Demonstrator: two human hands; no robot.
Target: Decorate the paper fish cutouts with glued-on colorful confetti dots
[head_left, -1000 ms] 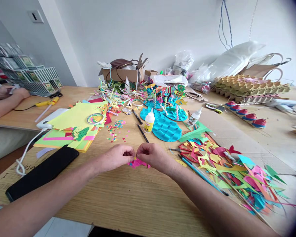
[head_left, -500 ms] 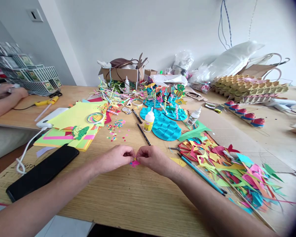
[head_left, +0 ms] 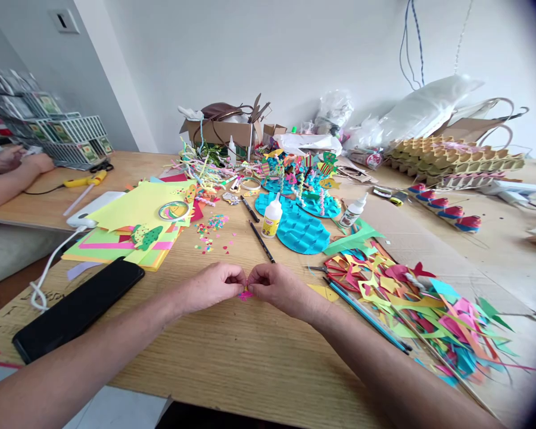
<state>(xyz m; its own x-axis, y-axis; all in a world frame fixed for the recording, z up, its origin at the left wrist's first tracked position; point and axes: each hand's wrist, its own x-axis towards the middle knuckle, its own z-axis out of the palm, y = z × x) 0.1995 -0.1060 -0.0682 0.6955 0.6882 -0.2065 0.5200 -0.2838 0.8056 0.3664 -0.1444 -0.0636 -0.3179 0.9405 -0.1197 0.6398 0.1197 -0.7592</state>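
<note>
A small pink paper cutout (head_left: 245, 295) with bits of other colours is pinched between my two hands just above the wooden table. My left hand (head_left: 217, 285) grips its left side with thumb and forefinger. On the other side my right hand (head_left: 279, 289) pinches it, the fingertips of both hands nearly touching. Fingers cover most of the cutout. Beyond the hands lie a black pencil (head_left: 261, 242) and an upright white glue bottle (head_left: 272, 218). Next to my right wrist lies a yellow paper piece (head_left: 324, 292).
Colourful paper scraps (head_left: 429, 298) and red-handled scissors (head_left: 339, 277) spread at right. A black phone (head_left: 78, 310) and stacked coloured paper (head_left: 120, 205) are at left. Blue discs (head_left: 299, 229) with paper fish stand ahead. Another person's hands (head_left: 22, 161) work at far left, near a yellow glue gun (head_left: 84, 179).
The view has shifted very slightly. Both hands keep their pinch on the pink paper cutout, of which a little less shows below the fingers.
</note>
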